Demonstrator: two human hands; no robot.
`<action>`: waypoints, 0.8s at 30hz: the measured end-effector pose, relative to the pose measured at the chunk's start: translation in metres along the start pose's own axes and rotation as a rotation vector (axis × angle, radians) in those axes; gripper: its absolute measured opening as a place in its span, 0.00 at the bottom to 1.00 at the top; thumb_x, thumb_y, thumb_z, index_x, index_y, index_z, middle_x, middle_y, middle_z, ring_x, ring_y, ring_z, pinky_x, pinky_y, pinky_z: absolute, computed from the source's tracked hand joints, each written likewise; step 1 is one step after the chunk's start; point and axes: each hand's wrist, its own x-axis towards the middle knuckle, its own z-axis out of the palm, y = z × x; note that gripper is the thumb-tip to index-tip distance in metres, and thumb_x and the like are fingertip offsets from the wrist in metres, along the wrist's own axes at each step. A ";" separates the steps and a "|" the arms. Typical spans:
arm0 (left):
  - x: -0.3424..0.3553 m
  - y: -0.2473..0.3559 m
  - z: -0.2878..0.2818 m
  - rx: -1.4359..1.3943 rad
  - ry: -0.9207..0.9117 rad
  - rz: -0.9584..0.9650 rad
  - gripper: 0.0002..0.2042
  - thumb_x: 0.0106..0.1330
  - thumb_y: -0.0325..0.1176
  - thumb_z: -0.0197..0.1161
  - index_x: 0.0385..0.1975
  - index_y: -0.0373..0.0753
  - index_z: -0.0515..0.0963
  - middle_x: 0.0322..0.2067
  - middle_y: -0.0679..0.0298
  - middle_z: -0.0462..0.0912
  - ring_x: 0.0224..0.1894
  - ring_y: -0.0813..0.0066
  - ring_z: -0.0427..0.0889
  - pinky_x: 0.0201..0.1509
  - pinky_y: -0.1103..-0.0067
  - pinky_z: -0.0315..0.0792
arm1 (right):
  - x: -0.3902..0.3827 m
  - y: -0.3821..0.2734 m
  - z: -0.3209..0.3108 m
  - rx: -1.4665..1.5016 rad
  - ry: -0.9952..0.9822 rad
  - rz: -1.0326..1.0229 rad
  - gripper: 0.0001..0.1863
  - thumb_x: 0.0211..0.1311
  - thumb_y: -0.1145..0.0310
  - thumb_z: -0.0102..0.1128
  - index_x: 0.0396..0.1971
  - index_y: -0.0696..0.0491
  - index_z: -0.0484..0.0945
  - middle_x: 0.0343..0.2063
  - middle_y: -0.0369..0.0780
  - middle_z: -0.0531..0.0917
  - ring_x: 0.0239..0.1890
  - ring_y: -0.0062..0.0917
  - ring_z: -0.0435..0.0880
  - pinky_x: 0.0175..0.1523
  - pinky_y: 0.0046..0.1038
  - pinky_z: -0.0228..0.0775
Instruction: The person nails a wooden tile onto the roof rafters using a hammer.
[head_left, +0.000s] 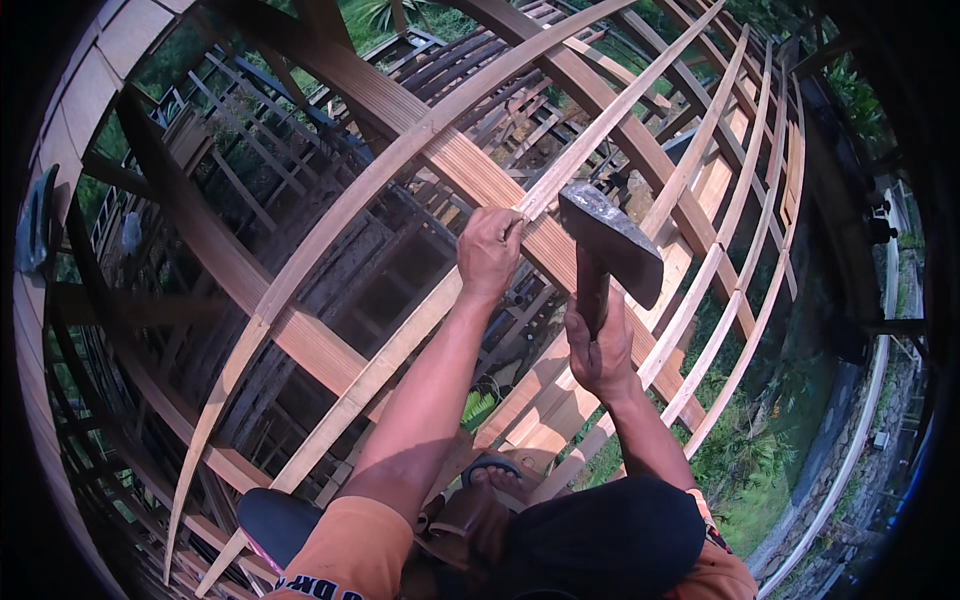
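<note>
My right hand [603, 352] grips the wooden handle of a hammer [612, 243], its heavy metal head raised above the roof frame. On a thick brown rafter [470, 172], my left hand [490, 250] is closed at a pale wooden batten [590, 135] that crosses it. Thumb and fingertips pinch together there; anything small between them is too hard to make out. The batten reappears below my hand and slants toward the lower left. The hammer head hangs just right of my left hand, apart from it.
More curved-looking battens [300, 262] cross several rafters on both sides. Between them the drop shows timbers and ground far below. A sandalled foot [497, 472] stands among the lower boards [545, 425]. Wooden shingles [85, 85] line the far left, and grass [745, 480] lies below at right.
</note>
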 end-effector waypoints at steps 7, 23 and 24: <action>0.005 0.006 0.002 -0.025 -0.024 -0.059 0.04 0.57 0.29 0.69 0.29 0.37 0.83 0.29 0.59 0.85 0.37 0.60 0.83 0.43 0.69 0.76 | -0.007 0.033 0.010 -0.176 -0.292 0.471 0.14 0.71 0.68 0.55 0.48 0.60 0.66 0.27 0.57 0.78 0.32 0.54 0.80 0.36 0.44 0.70; -0.104 -0.033 -0.234 0.607 -0.790 -0.139 0.33 0.50 0.61 0.67 0.48 0.39 0.83 0.43 0.58 0.85 0.61 0.62 0.75 0.76 0.48 0.17 | 0.119 0.043 -0.032 0.083 -0.478 0.477 0.21 0.72 0.63 0.54 0.60 0.55 0.68 0.25 0.37 0.79 0.22 0.17 0.78 0.26 0.22 0.70; -0.104 -0.035 -0.230 0.596 -0.791 -0.109 0.30 0.49 0.58 0.67 0.45 0.39 0.84 0.40 0.58 0.85 0.57 0.63 0.77 0.75 0.47 0.16 | 0.134 0.050 -0.036 -0.020 -0.560 0.382 0.18 0.73 0.61 0.54 0.53 0.58 0.71 0.24 0.39 0.78 0.23 0.21 0.82 0.26 0.25 0.73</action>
